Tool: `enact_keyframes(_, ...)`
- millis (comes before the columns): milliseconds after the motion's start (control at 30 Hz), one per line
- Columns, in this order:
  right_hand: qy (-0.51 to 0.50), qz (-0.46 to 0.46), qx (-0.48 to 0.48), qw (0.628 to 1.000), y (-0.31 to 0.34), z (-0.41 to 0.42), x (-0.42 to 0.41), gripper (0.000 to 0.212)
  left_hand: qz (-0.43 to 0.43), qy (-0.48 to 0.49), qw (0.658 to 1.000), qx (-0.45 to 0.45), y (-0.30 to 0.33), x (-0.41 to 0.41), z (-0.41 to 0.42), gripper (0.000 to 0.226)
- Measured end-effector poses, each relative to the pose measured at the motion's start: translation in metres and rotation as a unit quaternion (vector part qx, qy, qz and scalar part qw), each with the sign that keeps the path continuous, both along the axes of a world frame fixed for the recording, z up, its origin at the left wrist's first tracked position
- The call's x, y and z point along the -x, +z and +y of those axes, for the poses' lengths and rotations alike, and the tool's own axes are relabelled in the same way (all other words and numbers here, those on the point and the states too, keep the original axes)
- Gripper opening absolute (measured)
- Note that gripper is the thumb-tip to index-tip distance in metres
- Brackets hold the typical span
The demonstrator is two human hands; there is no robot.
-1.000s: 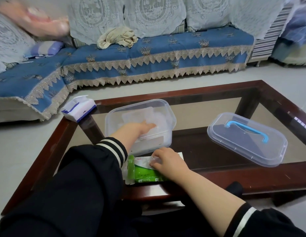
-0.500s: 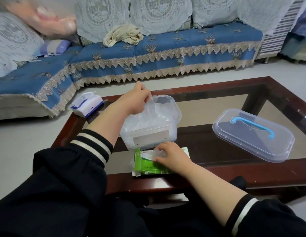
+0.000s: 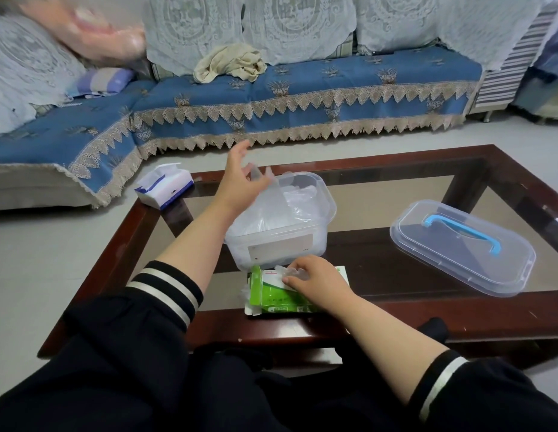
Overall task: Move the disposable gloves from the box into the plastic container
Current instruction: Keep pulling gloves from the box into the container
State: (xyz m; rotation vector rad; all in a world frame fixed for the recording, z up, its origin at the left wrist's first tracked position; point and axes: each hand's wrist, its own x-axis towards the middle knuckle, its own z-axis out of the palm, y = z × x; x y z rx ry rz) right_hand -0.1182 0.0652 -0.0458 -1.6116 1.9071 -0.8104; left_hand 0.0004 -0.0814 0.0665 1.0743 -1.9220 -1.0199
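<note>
The clear plastic container (image 3: 321, 241) stands on the glass table with several transparent disposable gloves (image 3: 298, 198) heaped inside. My left hand (image 3: 240, 182) is raised over its left rim with the fingers spread. A thin clear glove (image 3: 267, 185) hangs just beside the palm, over the container. The green and white glove box (image 3: 271, 299) lies flat at the table's near edge. My right hand (image 3: 312, 277) rests on the box and its fingertips pinch a clear glove (image 3: 285, 271) at the opening.
The container's clear lid with a blue handle (image 3: 461, 247) lies to the right on the table. A blue and white tissue pack (image 3: 164, 190) sits at the far left corner. The dark wooden table frame (image 3: 396, 325) runs along the front. A blue sofa stands behind.
My left hand rose out of the container, lifting a glove above the rim, and its fingers have spread open. My right hand stays on the box, pinching a glove.
</note>
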Motion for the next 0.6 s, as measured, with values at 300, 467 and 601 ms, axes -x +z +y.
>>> enact_keyframes(300, -0.005, -0.009, -0.011, 1.0, 0.004, 0.001, -0.001, 0.016, 0.02, 0.069, 0.989, 0.129, 0.026, -0.008, 0.008, 0.046)
enact_keyframes(467, -0.012, -0.031, -0.012, 0.999, 0.005, 0.001, 0.0, 0.017, -0.098, -0.039, 0.976, 0.192, -0.021, -0.03, 0.053, 0.011)
enact_keyframes(601, -0.041, -0.075, -0.009, 0.996, 0.006, 0.001, 0.0, 0.021, -0.24, -0.115, 0.963, -0.04, -0.08, -0.038, 0.084, 0.063)
